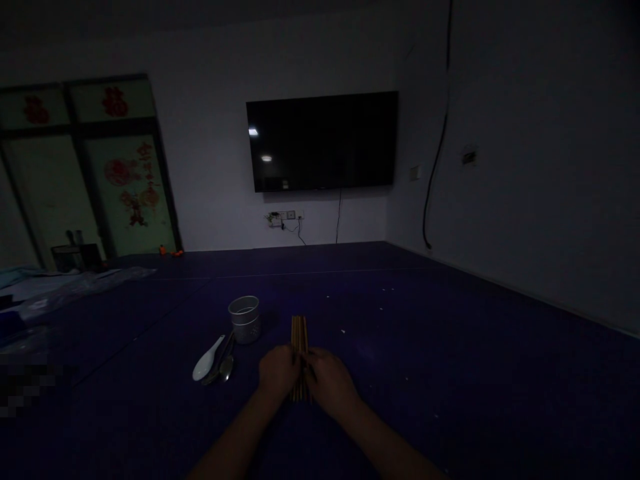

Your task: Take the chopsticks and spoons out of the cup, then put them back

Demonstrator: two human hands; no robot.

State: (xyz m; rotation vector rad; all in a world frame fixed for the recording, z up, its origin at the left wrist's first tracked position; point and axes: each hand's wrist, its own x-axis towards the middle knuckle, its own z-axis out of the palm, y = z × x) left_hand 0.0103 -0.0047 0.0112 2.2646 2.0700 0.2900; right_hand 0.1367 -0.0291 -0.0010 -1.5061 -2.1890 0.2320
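Note:
A bundle of wooden chopsticks (pixel 299 330) lies lengthwise before me on the dark blue surface. My left hand (pixel 278 370) closes on the bundle from the left side. From the right, my right hand (pixel 330 380) grips the same chopsticks, with its fingertips near those of the left. Dim light hides the exact finger positions. Left of the hands stands an upright metal utensil holder (pixel 245 320) with small holes low in its wall. Beside it lie a white soup spoon (pixel 207 360) and metal spoons (pixel 227 369).
Small white bits (pixel 343 331) are scattered on the blue surface (pixel 480 373) to the right. Crumpled clear plastic (pixel 85 287) lies at the far left. A television (pixel 323 143) hangs on the back wall, and a black cable (pixel 435 180) runs down the right wall.

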